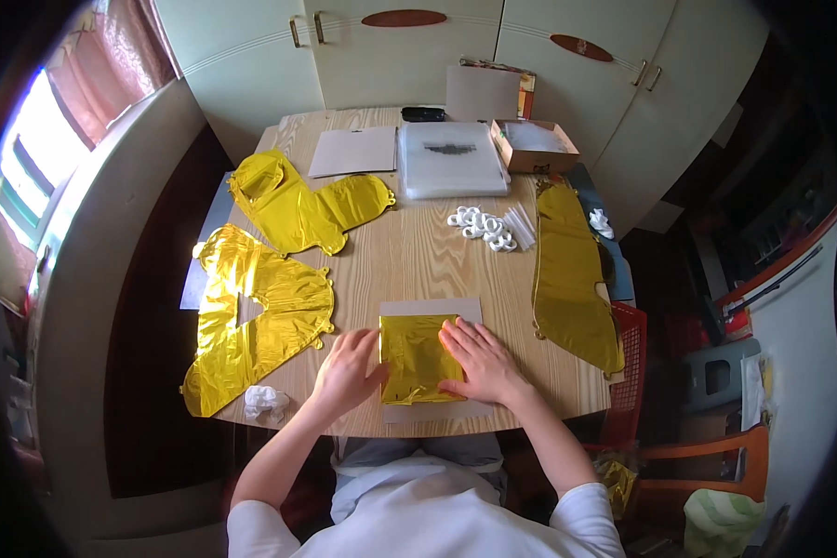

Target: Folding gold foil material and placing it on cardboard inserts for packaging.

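A flat gold foil balloon (420, 358), folded into a near square, lies on a grey card (431, 308) at the table's near edge. My left hand (347, 370) is at its left edge, fingers bent and the thumb apart from them, touching the foil's side. Flat on the right part of the foil rests my right hand (482, 363), its fingers stretched out. To the left spreads an unfolded gold foil balloon (298, 296) with a hole in it. Another gold balloon (298, 209) lies beyond that one, and a long gold balloon (572, 270) is at the right.
Far on the table (418, 251) are a stack of clear plastic bags (453, 172), grey cards (352, 153), an open box (535, 158) and a black object (423, 114). White rings (482, 226) lie beside clear straws (521, 228). Crumpled white tissue (266, 402) is near left; a red basket (631, 372) stands right.
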Available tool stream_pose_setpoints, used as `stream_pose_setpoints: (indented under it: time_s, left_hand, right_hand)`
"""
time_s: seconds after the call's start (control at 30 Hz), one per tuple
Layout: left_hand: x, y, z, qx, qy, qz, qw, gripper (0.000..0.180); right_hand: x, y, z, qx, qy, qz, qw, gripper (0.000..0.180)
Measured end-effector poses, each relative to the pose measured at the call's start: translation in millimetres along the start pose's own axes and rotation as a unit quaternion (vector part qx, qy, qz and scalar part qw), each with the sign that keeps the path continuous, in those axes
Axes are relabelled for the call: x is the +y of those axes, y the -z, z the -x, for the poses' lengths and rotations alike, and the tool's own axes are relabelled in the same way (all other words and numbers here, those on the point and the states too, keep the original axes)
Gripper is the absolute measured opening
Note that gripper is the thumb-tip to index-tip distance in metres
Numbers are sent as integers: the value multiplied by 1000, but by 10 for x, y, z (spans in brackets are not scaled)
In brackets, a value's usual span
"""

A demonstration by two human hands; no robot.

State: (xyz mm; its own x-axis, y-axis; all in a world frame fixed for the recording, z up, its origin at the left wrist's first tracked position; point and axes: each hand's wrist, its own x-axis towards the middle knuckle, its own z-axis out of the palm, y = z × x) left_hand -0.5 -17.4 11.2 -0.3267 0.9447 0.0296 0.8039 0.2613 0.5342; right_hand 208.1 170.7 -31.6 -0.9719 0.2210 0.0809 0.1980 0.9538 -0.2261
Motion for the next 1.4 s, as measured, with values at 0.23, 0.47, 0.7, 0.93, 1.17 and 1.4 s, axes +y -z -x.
stream_pose_setpoints:
  time_s: [0.23,0.47,0.7,0.93,1.17,1.4]
  left_hand:
    - [-112,-202,-343,-83,-222,-135,962,89]
    - [-144,-253,-311,-74,-243,-174,951,103]
    - [-116,-224,-308,-78,-231,-190,951,114]
    - [-133,-231,-303,-74,-214,-196,954,121]
    - [-98,-188,-304,-75,-202,-205,955,122]
    - [-330,-61,-390,-113,-268,-178,940,121]
  right_hand:
    - [19,-2,-30,-13,15,21,1000,102]
    - [50,52,-28,-31,27,18,999,111]
    - [32,145,-60,-64,17,19,998,119]
    - [10,183,-92,-90,-9,9,996,127]
    - [-21,255,-144,-121,-34,25,992,130]
    - [-8,199,-128,-110,-29,48,992,132]
